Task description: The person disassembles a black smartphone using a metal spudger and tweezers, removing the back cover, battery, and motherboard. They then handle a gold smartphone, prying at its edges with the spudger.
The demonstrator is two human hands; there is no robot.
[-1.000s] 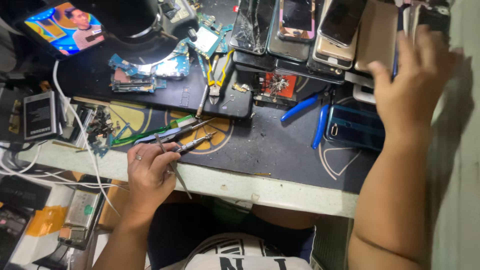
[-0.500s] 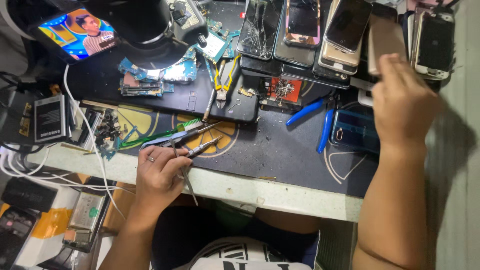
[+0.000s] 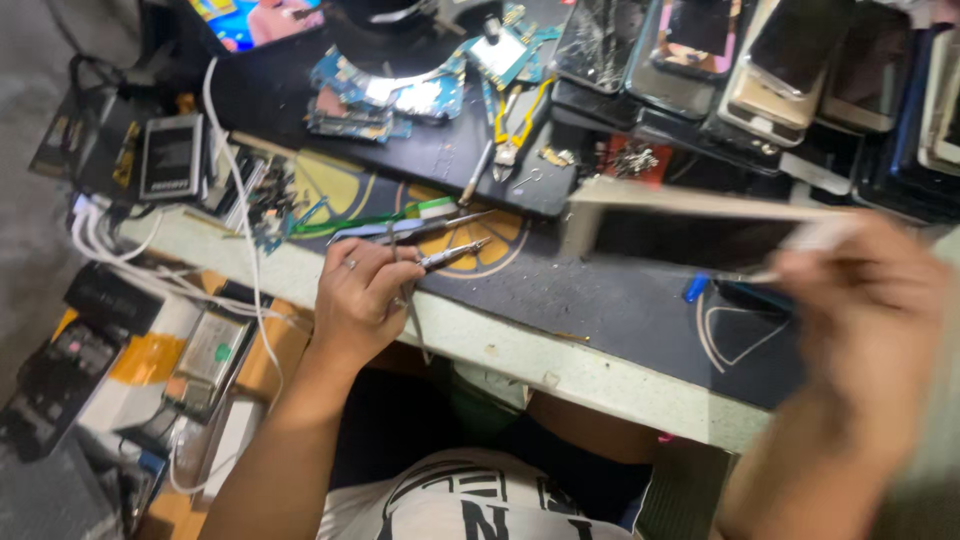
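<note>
My right hand (image 3: 860,310) has lifted a phone (image 3: 690,225) off the stacked handsets at the counter's far edge; left hand (image 3: 360,295) keeps gripping tweezers (image 3: 445,257).

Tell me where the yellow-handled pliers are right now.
In the head view, the yellow-handled pliers lie at the top centre on the black mat, right of the blue circuit boards and left of the cracked phones.

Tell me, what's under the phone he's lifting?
Under the phone in the right hand, dark work mat and blue-handled pliers show. The rest is covered.
</note>
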